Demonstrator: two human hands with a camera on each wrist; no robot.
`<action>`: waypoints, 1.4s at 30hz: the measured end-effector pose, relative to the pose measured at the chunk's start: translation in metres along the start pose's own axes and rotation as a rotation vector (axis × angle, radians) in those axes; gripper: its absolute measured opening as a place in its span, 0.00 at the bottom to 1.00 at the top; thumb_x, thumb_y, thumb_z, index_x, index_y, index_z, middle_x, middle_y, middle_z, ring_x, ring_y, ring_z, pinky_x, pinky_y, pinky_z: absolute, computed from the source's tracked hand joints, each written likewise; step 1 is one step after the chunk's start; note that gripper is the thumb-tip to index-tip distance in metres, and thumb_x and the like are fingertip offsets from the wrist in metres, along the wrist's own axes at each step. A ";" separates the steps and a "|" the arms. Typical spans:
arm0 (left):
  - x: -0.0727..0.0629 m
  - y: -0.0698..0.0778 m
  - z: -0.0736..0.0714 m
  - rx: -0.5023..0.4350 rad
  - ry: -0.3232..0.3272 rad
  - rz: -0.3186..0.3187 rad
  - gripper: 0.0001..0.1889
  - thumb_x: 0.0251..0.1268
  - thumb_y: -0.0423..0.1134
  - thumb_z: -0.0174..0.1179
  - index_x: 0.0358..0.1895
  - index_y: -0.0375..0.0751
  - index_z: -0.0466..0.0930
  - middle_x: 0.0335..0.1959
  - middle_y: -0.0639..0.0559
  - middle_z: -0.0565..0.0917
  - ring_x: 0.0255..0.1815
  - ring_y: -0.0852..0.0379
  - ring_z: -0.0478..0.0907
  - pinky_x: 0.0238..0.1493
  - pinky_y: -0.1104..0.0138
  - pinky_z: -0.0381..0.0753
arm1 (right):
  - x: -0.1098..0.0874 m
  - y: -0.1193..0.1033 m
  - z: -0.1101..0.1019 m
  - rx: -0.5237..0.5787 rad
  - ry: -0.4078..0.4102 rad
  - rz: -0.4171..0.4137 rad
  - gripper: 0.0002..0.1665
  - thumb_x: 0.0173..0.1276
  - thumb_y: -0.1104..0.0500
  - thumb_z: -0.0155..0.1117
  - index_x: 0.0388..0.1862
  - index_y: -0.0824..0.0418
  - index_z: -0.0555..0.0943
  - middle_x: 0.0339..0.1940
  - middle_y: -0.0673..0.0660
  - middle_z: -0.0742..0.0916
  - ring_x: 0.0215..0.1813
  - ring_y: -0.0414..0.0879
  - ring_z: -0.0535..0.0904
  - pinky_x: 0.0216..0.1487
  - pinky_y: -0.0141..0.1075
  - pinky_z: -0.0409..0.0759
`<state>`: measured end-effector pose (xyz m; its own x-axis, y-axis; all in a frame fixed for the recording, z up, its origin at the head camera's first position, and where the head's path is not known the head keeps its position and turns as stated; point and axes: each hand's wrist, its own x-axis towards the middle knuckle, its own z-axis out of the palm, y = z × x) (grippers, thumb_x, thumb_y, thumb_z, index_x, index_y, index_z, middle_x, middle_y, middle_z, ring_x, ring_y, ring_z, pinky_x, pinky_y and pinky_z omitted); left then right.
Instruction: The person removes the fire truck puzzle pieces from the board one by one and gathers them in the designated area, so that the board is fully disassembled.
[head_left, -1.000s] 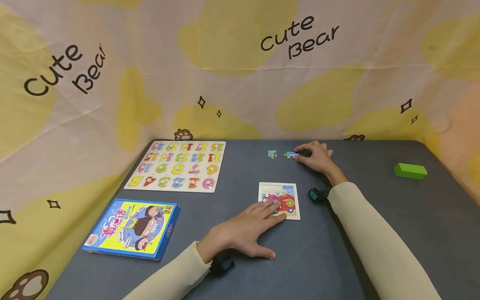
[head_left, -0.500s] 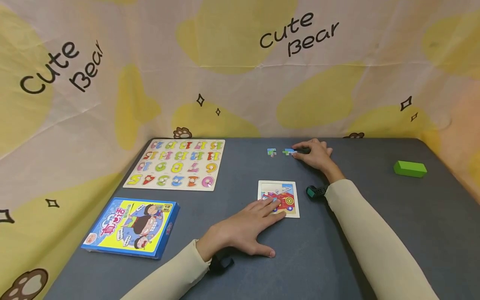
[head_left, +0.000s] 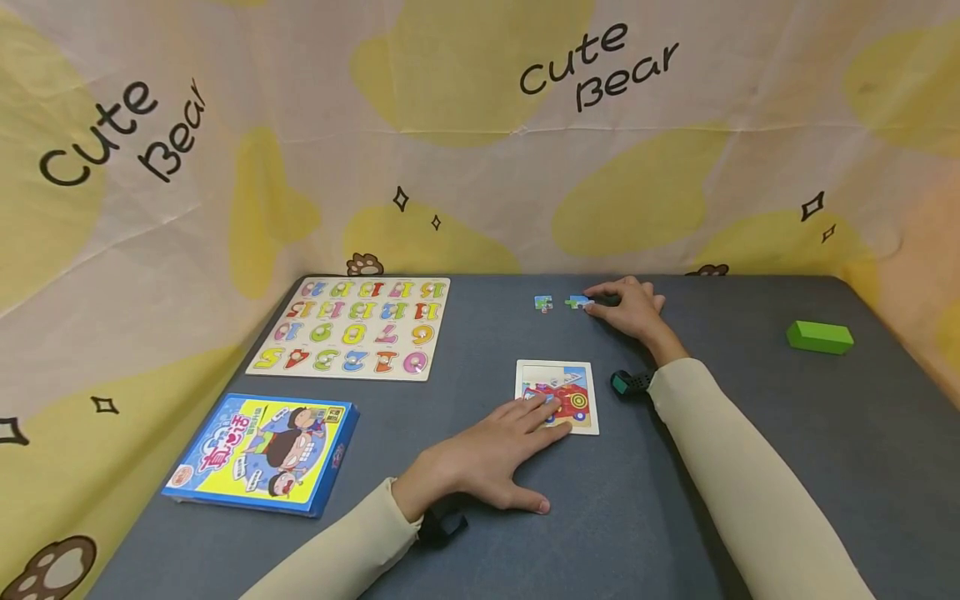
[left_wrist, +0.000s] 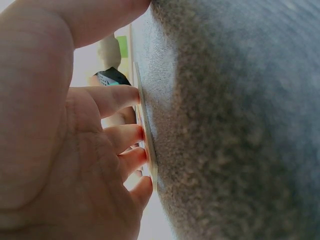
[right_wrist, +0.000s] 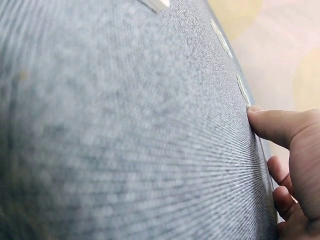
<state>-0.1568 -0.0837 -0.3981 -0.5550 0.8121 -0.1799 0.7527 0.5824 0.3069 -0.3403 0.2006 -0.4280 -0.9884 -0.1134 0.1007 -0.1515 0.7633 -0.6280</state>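
Note:
My left hand (head_left: 495, 462) lies flat with its fingers spread, the fingertips resting on a small jigsaw board (head_left: 555, 367). A red vehicle is pictured on the board, partly covered by the fingers. In the left wrist view the fingertips press on the thin board (left_wrist: 149, 142). At the far side of the table, my right hand (head_left: 636, 312) pinches a blue and green jigsaw piece (head_left: 577, 302) between thumb and index finger. The piece appears to lie on the table, its right end at the fingertips. A second jigsaw piece (head_left: 543, 303) sits just left of it, apart.
A number puzzle board (head_left: 348, 329) lies at the back left. Nearer, a blue and yellow box (head_left: 262, 454) rests by the left edge. One green block (head_left: 820, 337) stands at the far right. A patterned cloth (head_left: 465, 167) hangs behind the dark table (head_left: 750, 417).
Both hands keep their places, the left on the board and the right at the jigsaw piece. The whole head view has shifted slightly upward in the picture.

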 end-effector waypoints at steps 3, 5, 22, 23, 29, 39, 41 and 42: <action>0.000 -0.001 0.001 -0.002 0.003 0.009 0.49 0.63 0.66 0.64 0.83 0.54 0.52 0.85 0.52 0.49 0.87 0.51 0.41 0.84 0.52 0.48 | 0.000 0.001 0.002 0.002 0.005 -0.002 0.24 0.72 0.47 0.66 0.62 0.54 0.84 0.63 0.66 0.75 0.59 0.65 0.62 0.55 0.60 0.49; 0.001 -0.001 0.001 -0.001 0.004 0.012 0.49 0.63 0.66 0.64 0.83 0.54 0.52 0.85 0.51 0.49 0.87 0.50 0.41 0.84 0.51 0.48 | 0.000 0.002 0.002 0.005 0.011 -0.006 0.24 0.72 0.47 0.66 0.62 0.54 0.84 0.63 0.66 0.76 0.59 0.65 0.62 0.55 0.60 0.49; 0.002 -0.002 -0.001 -0.020 -0.018 -0.008 0.50 0.62 0.65 0.65 0.83 0.55 0.52 0.85 0.52 0.49 0.87 0.52 0.39 0.85 0.53 0.45 | -0.019 0.002 -0.011 0.259 -0.062 -0.114 0.22 0.76 0.54 0.62 0.65 0.59 0.80 0.60 0.64 0.83 0.56 0.57 0.75 0.62 0.54 0.67; 0.002 -0.002 0.000 -0.019 -0.016 -0.008 0.50 0.62 0.65 0.65 0.83 0.55 0.52 0.85 0.52 0.49 0.87 0.52 0.40 0.85 0.53 0.45 | -0.021 0.001 -0.012 0.266 -0.068 -0.125 0.22 0.76 0.54 0.62 0.65 0.59 0.80 0.60 0.64 0.83 0.54 0.56 0.76 0.58 0.51 0.70; 0.003 -0.004 0.001 -0.006 -0.001 -0.002 0.50 0.62 0.65 0.65 0.83 0.54 0.52 0.85 0.51 0.49 0.87 0.50 0.41 0.84 0.51 0.48 | -0.033 -0.004 -0.012 0.249 -0.114 -0.220 0.20 0.75 0.57 0.64 0.62 0.60 0.82 0.57 0.63 0.85 0.53 0.50 0.77 0.56 0.41 0.74; 0.004 -0.004 0.000 -0.003 -0.003 0.008 0.50 0.61 0.66 0.64 0.83 0.54 0.52 0.85 0.50 0.49 0.87 0.50 0.42 0.84 0.50 0.48 | -0.063 -0.026 -0.011 0.214 -0.371 -0.384 0.14 0.69 0.60 0.69 0.53 0.56 0.88 0.51 0.56 0.88 0.53 0.50 0.75 0.57 0.47 0.67; 0.004 -0.004 0.001 0.002 0.000 0.012 0.50 0.62 0.66 0.64 0.83 0.53 0.52 0.85 0.50 0.49 0.87 0.50 0.42 0.84 0.50 0.48 | -0.069 -0.028 -0.010 0.179 -0.397 -0.413 0.15 0.67 0.61 0.70 0.52 0.53 0.89 0.51 0.53 0.87 0.53 0.50 0.73 0.57 0.49 0.63; 0.005 -0.004 0.001 0.005 0.003 0.014 0.50 0.62 0.66 0.64 0.83 0.53 0.52 0.85 0.50 0.49 0.87 0.49 0.42 0.84 0.50 0.48 | -0.071 -0.028 -0.009 0.161 -0.405 -0.420 0.15 0.66 0.61 0.71 0.52 0.51 0.89 0.51 0.52 0.87 0.53 0.50 0.72 0.56 0.50 0.61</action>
<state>-0.1621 -0.0821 -0.4010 -0.5457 0.8199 -0.1731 0.7621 0.5714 0.3044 -0.2653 0.1931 -0.4102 -0.7625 -0.6415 0.0837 -0.4975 0.4986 -0.7099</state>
